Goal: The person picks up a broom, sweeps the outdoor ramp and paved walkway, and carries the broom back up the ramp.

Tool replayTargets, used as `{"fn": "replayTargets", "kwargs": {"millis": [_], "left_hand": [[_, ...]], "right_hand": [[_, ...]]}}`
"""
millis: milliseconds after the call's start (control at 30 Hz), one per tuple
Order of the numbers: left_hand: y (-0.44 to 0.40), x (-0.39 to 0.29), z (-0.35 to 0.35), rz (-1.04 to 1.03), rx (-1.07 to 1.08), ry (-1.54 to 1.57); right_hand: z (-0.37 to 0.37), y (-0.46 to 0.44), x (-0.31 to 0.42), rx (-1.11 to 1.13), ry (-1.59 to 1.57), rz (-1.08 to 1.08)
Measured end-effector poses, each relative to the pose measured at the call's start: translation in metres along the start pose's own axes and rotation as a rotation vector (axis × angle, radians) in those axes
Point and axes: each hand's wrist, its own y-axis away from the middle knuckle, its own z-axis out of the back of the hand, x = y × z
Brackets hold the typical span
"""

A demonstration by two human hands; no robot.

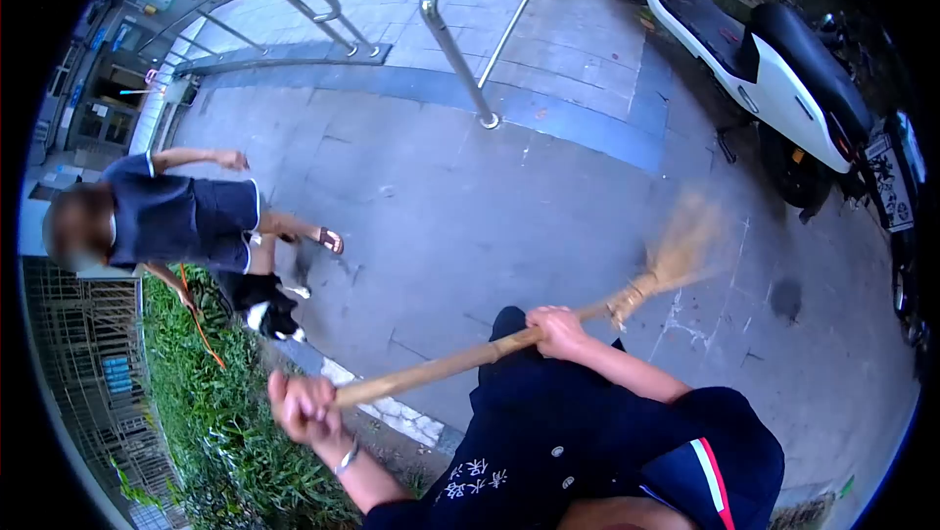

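A straw broom (676,251) has its blurred bristle head over the pavement right of centre. Its wooden handle (441,366) slants down to the left across the front of my dark shirt. The fingers of my left hand (305,407), which has a bracelet at the wrist, are closed round the handle's upper end. Further along the shaft, nearer the bristles, my right hand (558,332) is wrapped round it. A dark shoe (509,318) shows just left of my right hand.
A person (186,221) in dark clothes is at the left with an orange leash (201,329) and a black-and-white dog (266,310). Green plants (211,422) border the paving at lower left. Metal railings (455,50) rise ahead; a white scooter (793,104) stands upper right.
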Motion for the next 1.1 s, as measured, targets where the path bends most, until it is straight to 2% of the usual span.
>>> {"fn": "replayTargets", "kwargs": {"millis": [133, 167, 200, 233, 300, 367, 433, 500, 567, 633, 667, 700, 733, 767, 800, 833, 900, 967, 1033, 1100], "left_hand": [[0.012, -0.047, -0.037, -0.286, 0.096, -0.155], [0.009, -0.050, -0.048, -0.400, 0.112, -0.294], [0.007, -0.051, -0.048, -0.425, 0.150, -0.397], [-0.008, -0.027, -0.098, -0.483, -0.076, -0.243], [-0.020, 0.000, -0.048, -0.518, 0.170, -0.549], [-0.057, 0.065, -0.092, -0.476, -0.061, -0.840], [-0.096, 0.090, -0.091, -0.311, -0.093, -0.569], [-0.124, 0.087, -0.060, -0.216, 0.005, -0.496], [-0.155, 0.081, -0.037, -0.109, -0.309, -0.467], [-0.186, 0.063, -0.022, -0.024, -0.423, -0.376], [-0.195, 0.044, -0.006, -0.025, -0.258, -0.233], [-0.190, 0.019, 0.020, -0.112, -0.307, -0.210], [-0.191, 0.005, 0.035, -0.188, -0.356, -0.184], [-0.211, 0.005, 0.001, -0.241, -0.201, -0.172], [-0.228, 0.015, -0.032, -0.264, -0.059, -0.012], [-0.237, 0.025, -0.054, -0.263, -0.125, -0.075], [-0.251, 0.076, -0.101, -0.247, -0.204, -0.752], [-0.282, 0.140, -0.102, -0.292, 0.420, -0.783], [-0.314, 0.181, -0.126, -0.205, 0.469, -0.568], [-0.345, 0.198, -0.134, -0.130, 0.287, -0.365]], "right_hand": [[0.024, -0.084, 0.021, 0.003, -0.039, 0.243], [0.024, -0.111, 0.021, -0.008, -0.046, 0.316], [0.026, -0.140, 0.021, 0.002, -0.051, 0.392], [0.028, -0.167, 0.019, 0.016, -0.058, 0.467], [0.021, -0.224, -0.005, 0.038, -0.093, 0.508], [0.004, -0.276, -0.053, 0.083, -0.155, 0.585], [0.012, -0.277, -0.082, 0.226, -0.054, 0.432], [0.031, -0.272, -0.083, 0.201, -0.061, 0.295], [0.046, -0.268, -0.066, 0.212, -0.064, 0.238], [0.066, -0.271, -0.040, 0.416, 0.090, 0.025], [0.077, -0.273, -0.025, 0.381, 0.044, 0.109], [0.087, -0.274, -0.014, 0.345, -0.003, 0.182], [0.097, -0.284, -0.009, 0.335, -0.010, 0.159], [0.105, -0.298, -0.002, 0.280, -0.004, 0.192], [0.112, -0.313, -0.001, 0.219, 0.002, 0.223], [0.124, -0.333, -0.011, 0.124, -0.062, 0.254], [0.132, -0.382, -0.062, -0.028, -0.154, 0.320], [0.155, -0.416, -0.129, -0.053, -0.148, 0.377], [0.157, -0.413, -0.177, -0.015, -0.155, 0.318], [0.174, -0.395, -0.184, -0.012, -0.121, 0.149]]}}
